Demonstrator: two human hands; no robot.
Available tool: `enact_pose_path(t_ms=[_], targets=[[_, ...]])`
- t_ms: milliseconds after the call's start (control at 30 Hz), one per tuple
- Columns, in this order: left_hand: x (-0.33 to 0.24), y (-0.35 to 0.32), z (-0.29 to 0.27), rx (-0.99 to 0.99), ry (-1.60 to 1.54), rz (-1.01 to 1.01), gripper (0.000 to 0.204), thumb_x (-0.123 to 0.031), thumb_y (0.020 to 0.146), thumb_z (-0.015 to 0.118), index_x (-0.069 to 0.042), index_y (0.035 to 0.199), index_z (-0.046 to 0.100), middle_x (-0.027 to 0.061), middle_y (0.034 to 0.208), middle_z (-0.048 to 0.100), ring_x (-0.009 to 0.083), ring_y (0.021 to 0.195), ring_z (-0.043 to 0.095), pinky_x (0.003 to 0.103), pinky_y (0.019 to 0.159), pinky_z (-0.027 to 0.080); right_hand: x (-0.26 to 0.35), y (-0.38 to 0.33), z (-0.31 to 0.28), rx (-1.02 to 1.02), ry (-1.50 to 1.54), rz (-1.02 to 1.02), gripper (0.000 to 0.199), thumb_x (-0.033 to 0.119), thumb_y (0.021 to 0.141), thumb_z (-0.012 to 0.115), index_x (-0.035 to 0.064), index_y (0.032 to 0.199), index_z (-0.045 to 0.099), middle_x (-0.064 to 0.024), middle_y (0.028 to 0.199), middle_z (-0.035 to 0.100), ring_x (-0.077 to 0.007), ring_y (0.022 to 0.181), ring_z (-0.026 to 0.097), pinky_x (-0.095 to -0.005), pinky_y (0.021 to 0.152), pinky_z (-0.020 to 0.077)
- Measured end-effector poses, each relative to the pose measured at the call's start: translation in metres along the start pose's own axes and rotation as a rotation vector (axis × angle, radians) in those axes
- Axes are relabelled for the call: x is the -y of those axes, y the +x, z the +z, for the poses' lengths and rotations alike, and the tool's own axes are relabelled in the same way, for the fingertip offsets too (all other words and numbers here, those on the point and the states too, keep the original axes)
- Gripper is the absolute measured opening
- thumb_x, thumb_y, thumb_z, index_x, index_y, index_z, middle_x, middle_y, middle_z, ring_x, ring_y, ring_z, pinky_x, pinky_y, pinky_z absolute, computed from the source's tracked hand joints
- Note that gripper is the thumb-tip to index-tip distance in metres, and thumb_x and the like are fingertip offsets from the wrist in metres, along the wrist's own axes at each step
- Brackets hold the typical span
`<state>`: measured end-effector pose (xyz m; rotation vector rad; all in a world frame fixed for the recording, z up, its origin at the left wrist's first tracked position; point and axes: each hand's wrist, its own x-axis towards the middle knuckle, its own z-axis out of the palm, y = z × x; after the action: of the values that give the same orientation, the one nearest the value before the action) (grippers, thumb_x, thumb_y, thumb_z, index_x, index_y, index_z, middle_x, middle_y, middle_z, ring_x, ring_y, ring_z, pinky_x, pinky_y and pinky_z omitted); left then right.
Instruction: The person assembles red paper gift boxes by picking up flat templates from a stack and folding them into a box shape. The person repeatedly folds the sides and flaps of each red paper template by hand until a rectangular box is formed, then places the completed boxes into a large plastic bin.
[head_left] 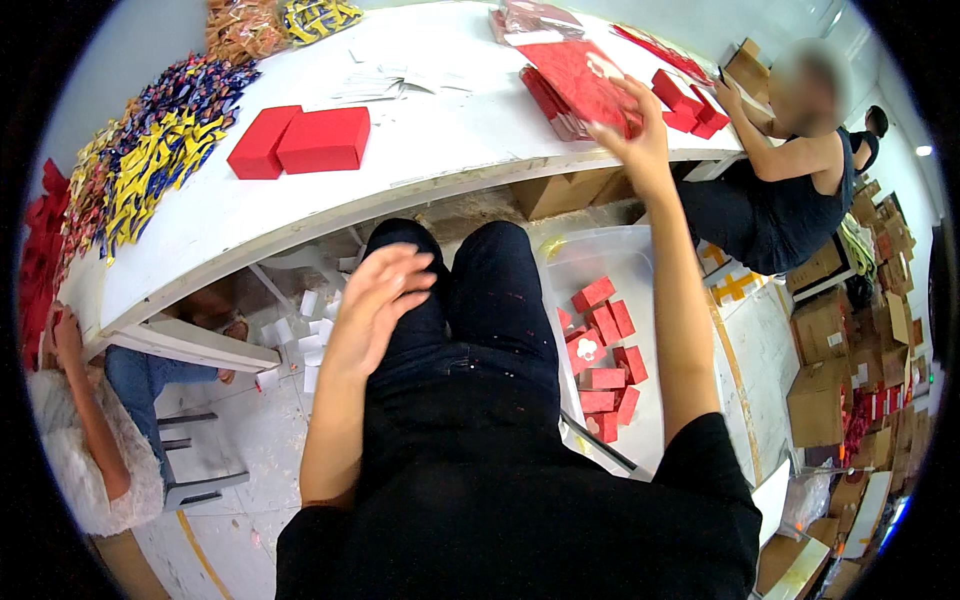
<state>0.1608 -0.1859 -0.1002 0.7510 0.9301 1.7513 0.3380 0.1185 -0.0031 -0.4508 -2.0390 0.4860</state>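
Note:
My right hand [635, 130] reaches over the table's far right part, its fingers closed on the edge of a red flat piece with a pale flower shape [573, 72]. Under that piece lies a stack of similar red flat pieces [545, 100], partly covered. Above my lap my left hand [378, 308] is raised with fingers loosely apart, slightly blurred, and nothing in it. Two red boxes [325, 140] rest side by side on the white table [430, 135], left of centre.
Several small red boxes [605, 375] lie in a clear plastic bin [645, 262] beside my right leg. Piles of yellow and blue ribbon pieces [165, 150] cover the table's left end. One person [790, 180] sits at right, another [90, 440] at left. Cartons [815, 330] line the right side.

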Motion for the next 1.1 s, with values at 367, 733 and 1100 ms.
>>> enact_pose_path(t_ms=[367, 733, 1100], targets=[[-0.002, 0.020, 0.051, -0.242, -0.103, 0.311, 0.039, 0.002, 0.083, 0.056, 0.001, 0.119, 0.042, 0.0117, 0.117, 0.054, 0.0181, 0.104, 0.054, 0.032, 0.091, 0.043, 0.162, -0.157, 0.048, 0.097, 0.029, -0.175, 0.054, 0.016, 0.060, 0.078, 0.0046, 0.109, 0.057, -0.0196, 0.123, 0.044, -0.0261, 0.099, 0.049, -0.0329, 0.079, 0.0431], [0.010, 0.006, 0.056, -0.054, 0.158, 0.140, 0.052, -0.001, 0.079, 0.060, -0.001, 0.125, 0.036, 0.0091, 0.120, 0.049, 0.0164, 0.112, 0.047, 0.031, 0.097, 0.035, 0.121, -0.177, 0.022, -0.002, 0.745, 0.733, 0.058, 0.037, 0.091, 0.041, 0.0015, 0.134, 0.028, -0.0112, 0.130, 0.040, -0.0211, 0.121, 0.037, -0.0341, 0.099, 0.0308], [0.009, 0.008, 0.054, -0.105, 0.508, 0.327, 0.078, -0.020, 0.064, 0.079, 0.000, 0.122, 0.031, 0.0129, 0.113, 0.050, 0.0199, 0.104, 0.052, 0.033, 0.087, 0.043, 0.114, -0.192, 0.037, 0.112, 1.025, 0.697, 0.062, 0.040, 0.087, 0.049, -0.0017, 0.129, 0.032, -0.0126, 0.122, 0.047, -0.0210, 0.111, 0.046, -0.0357, 0.094, 0.0366]])
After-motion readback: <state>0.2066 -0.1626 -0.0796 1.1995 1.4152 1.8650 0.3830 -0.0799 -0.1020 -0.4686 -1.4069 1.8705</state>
